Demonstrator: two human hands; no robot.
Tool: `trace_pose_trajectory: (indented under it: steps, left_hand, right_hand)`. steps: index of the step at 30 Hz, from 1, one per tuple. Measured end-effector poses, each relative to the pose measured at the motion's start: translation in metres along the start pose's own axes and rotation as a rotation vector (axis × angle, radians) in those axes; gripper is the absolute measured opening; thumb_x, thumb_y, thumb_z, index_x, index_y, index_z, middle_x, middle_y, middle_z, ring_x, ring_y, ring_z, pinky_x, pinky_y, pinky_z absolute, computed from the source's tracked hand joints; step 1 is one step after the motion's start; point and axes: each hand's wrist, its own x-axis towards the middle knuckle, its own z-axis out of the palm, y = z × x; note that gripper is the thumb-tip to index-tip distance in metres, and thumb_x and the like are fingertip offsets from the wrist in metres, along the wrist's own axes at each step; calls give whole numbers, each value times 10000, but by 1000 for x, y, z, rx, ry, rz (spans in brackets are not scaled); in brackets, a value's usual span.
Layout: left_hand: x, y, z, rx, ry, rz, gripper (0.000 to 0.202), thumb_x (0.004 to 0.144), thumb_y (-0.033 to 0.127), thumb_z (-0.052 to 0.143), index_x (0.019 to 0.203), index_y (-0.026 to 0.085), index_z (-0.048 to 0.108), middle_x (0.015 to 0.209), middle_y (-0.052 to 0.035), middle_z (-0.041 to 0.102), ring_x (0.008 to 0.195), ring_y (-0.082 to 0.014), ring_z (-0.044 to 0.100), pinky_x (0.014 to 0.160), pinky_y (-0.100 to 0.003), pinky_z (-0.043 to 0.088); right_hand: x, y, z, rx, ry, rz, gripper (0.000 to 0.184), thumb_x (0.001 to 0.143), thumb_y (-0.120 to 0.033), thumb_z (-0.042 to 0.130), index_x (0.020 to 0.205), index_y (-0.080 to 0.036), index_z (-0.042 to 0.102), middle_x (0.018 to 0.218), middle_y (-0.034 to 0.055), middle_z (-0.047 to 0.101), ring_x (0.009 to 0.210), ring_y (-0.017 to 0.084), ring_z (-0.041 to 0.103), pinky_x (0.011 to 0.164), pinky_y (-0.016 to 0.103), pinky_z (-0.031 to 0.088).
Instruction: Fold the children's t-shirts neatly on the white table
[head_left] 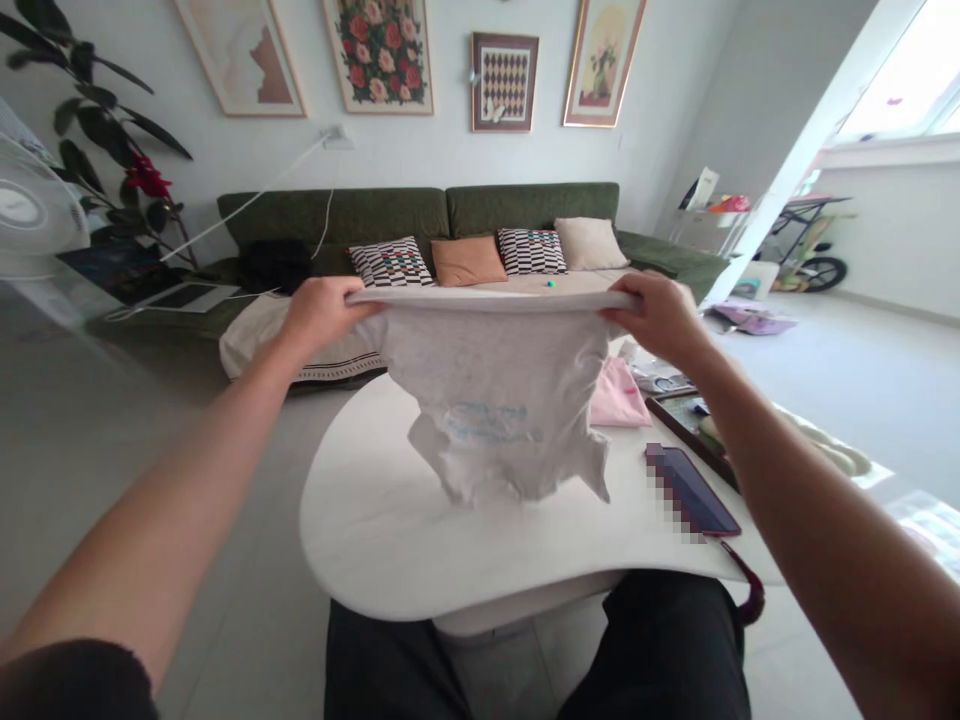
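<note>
A light grey T-shirt (502, 370) with a faint bluish print hangs stretched between my two hands above the white table (360, 540). My left hand (326, 310) is closed on the left end of its top edge. At the right end, the fingers of my right hand (656, 310) pinch the same edge. Pulled nearly straight, that edge runs level between them, while the lower part droops in loose folds. Behind the shirt's right side lies a pink cloth (619, 393), partly covered by it.
A phone (697, 490) with a strap lies on the table's right side, near a dark-rimmed tray (690, 435) holding cloth. Across the table stands a green sofa (337, 225) with several cushions. A white fan (34, 205) is at far left.
</note>
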Motion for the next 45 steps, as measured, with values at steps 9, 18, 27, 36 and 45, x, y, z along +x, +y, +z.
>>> trace_pose_trajectory:
  steps: [9,18,27,36,45]
  left_hand:
    - [-115,8,17,-291,-323,216,195,779,268,481,895,184,612,718,23,509,620,-91,449,605,-183,344]
    - [-274,40,131,-497,-1056,251,246,720,134,489,894,245,624,800,11,593,740,-136,554,662,-195,400]
    - [-197,68,234,-404,-480,39,397,858,286,376,1225,179,486,1291,-105,442,1220,-212,355,999,-352,294]
    - [-224,54,267,-93,-510,-61,591,799,553,424,1337,337,313,1446,-55,210,1315,-320,132,1016,-496,184]
    - [-155,44,269,-192,-424,-69,367,874,236,315,1147,156,548,1173,-102,547,1104,-191,475,967,-307,340]
  right_hand:
    - [-121,14,33,121,-176,-73,367,652,-12,411,922,-229,531,922,43,529,830,161,508,715,256,403]
    - [-294,28,115,319,-884,168,280,664,-115,472,900,-216,585,915,35,596,861,171,550,770,270,420]
    - [-230,3,182,179,-629,228,354,869,-273,320,1124,-189,551,1204,106,524,1104,206,480,915,344,365]
    - [-250,2,227,-120,-731,295,543,850,-473,354,1362,-338,230,1453,35,173,1326,259,102,1002,537,168]
    - [-150,65,239,-20,-570,402,357,875,-169,255,1044,-168,570,1009,76,632,897,171,592,768,266,421]
